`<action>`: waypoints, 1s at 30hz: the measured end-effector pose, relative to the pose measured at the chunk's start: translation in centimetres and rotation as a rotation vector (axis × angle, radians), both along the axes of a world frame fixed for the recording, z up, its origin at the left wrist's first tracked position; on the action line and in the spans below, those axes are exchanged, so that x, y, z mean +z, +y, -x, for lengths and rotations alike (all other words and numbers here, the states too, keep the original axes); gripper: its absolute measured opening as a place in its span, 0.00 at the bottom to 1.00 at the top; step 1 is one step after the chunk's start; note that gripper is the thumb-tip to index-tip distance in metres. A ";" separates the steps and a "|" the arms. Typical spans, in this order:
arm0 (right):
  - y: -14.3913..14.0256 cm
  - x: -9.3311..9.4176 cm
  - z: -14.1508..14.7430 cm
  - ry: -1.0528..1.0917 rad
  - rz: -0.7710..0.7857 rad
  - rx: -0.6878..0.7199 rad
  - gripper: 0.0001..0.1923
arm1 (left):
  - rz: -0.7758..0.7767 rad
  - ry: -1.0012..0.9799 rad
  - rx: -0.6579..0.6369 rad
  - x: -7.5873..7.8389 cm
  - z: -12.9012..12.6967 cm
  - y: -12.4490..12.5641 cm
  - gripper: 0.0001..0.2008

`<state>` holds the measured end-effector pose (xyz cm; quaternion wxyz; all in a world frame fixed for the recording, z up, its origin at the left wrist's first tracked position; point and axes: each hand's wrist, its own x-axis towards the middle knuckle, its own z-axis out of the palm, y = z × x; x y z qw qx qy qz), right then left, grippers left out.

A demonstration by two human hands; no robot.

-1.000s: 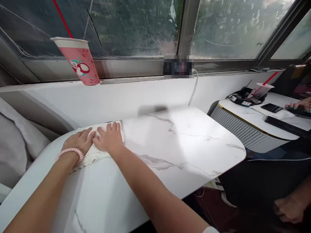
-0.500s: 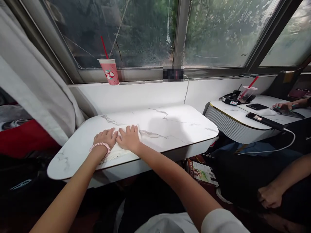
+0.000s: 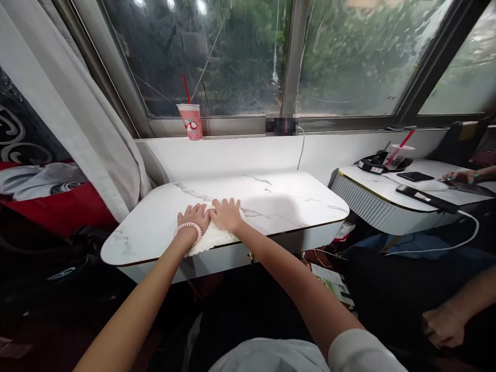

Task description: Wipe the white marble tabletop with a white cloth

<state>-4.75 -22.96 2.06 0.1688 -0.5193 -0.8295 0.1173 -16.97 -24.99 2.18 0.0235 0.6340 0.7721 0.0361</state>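
Both palms lie flat, fingers spread, grasping nothing: the left hand (image 3: 192, 217) and right hand (image 3: 226, 214) press side by side on a white cloth (image 3: 211, 238) lying at the near edge of the marble table (image 3: 294, 199). To my eye, even pressure with overlapping strokes would suit best, taking care that the cloth, already overhanging the near rim, does not slip off. The tabletop beyond offers free room to the right and back. Farther off, a pink cup (image 3: 191, 121) stands on the windowsill, well apart.

White marble table (image 3: 294, 201), white cloth (image 3: 211, 237)
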 end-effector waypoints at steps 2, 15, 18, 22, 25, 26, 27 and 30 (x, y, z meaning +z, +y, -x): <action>1.8 -0.7 0.4 0.013 -0.053 -0.001 0.23 | -0.014 -0.016 0.007 -0.1 0.3 1.6 0.30; 14.0 -1.7 3.0 0.061 -0.084 -0.081 0.19 | -0.109 -0.092 0.018 -1.1 2.5 13.9 0.27; 16.7 -1.8 3.6 0.062 -0.115 -0.112 0.18 | -0.120 -0.092 0.011 -1.1 3.0 16.9 0.27; 19.8 -2.0 4.3 0.088 -0.152 -0.151 0.18 | -0.140 -0.098 -0.019 -1.3 3.8 20.5 0.27; 21.7 -2.1 4.6 0.131 -0.212 -0.208 0.17 | -0.162 -0.084 -0.043 -1.4 4.1 22.7 0.26; 22.3 -2.1 4.7 0.140 -0.228 -0.222 0.16 | -0.167 -0.078 -0.049 -1.4 4.2 23.3 0.26; 22.7 -2.2 4.7 0.146 -0.235 -0.227 0.16 | -0.170 -0.073 -0.049 -1.4 4.3 23.8 0.26; 23.7 -2.2 4.9 0.151 -0.221 -0.205 0.16 | -0.168 -0.069 -0.029 -1.5 4.4 24.8 0.26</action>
